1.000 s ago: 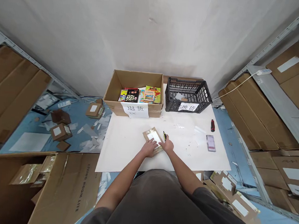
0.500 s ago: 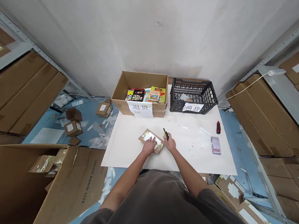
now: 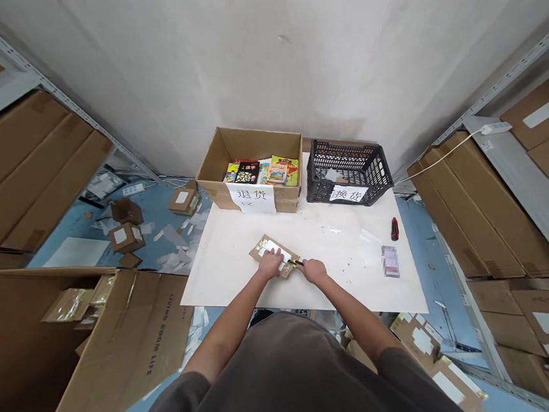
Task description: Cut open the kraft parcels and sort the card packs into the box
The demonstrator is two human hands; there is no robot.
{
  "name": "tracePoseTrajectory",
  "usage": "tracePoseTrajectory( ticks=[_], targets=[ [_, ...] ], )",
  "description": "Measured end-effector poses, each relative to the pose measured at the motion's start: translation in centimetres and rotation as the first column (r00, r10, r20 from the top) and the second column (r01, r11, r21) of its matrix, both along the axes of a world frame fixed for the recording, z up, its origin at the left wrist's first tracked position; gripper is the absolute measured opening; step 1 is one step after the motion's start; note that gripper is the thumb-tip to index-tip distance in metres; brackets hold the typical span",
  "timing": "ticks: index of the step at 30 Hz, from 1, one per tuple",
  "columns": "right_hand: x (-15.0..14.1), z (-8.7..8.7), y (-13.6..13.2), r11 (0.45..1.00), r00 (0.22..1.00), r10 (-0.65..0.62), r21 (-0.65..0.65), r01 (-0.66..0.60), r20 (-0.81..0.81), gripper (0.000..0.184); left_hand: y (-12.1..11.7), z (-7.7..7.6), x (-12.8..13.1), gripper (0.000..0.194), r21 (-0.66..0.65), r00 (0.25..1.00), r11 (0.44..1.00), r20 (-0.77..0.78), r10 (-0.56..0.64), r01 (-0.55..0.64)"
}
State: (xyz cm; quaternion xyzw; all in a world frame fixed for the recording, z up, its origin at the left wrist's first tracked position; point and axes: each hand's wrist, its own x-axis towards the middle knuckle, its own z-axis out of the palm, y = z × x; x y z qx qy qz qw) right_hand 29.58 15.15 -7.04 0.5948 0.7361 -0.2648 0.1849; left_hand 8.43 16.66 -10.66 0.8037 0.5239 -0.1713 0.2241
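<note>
Parcel, head view: it is lying flat on the white table, in front of the person, and is carrying a white label whose print is too small to read. Shiny tape is crossing its ends.

Writing: a sheet on the box is reading 退货, with a smaller, unclear character beneath; a sheet on the crate is reading 换货. The big carton at lower left is showing LIVING ROOM LIFE.

Fingers: the left hand is resting on top of the parcel, fingers spread over the label and partly covering it. The right hand is holding a knife, fingers closed around the handle; the knife's tip is meeting the parcel's right end. Cannot tell whether the blade is in the tape.

Containers: the box is holding books, including a black one and a yellow-green one. The black crate, standing just right of it, is holding paper scraps. Taped packets are lying inside the big carton.
</note>
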Motion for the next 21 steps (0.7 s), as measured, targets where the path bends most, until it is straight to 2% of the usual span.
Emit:
tracePoseTrajectory(
  ticks=[3, 7, 12, 16, 21],
  targets=[
    [0.3, 0.4, 0.6, 0.999, 1.0, 0.009, -0.044, -0.009, 0.013, 0.056, 0.2, -0.2, 0.2, 0.083, -0.008, 1.0, 1.0, -0.01, 0.005, -0.005],
    [0.6, 0.6, 1.4, 0.995, 0.996, 0.086, -0.051, -0.084, 0.034, 0.054, 0.3, -0.1, 0.2, 0.084, -0.012, 1.0, 1.0, -0.016, 0.007, -0.008],
    [0.6, 0.7, 1.5, 0.993, 0.994, 0.108, -0.052, -0.107, 0.017, 0.053, 0.2, 0.2, 0.4, 0.082, -0.008, 1.0, 1.0, -0.012, 0.003, -0.003],
    [1.0, 0.6, 1.0, 0.996, 0.999, 0.035, -0.076, -0.035, -0.002, 0.054, 0.2, 0.3, 0.5, 0.078, 0.001, 1.0, 1.0, -0.005, 0.006, -0.006],
    [1.4, -0.1, -0.8, 0.963, 0.987, -0.128, -0.248, 0.101, -0.095, 0.06, 0.2, 0.3, 0.3, 0.079, 0.023, 1.0, 1.0, 0.018, 0.021, -0.021]
  ],
)
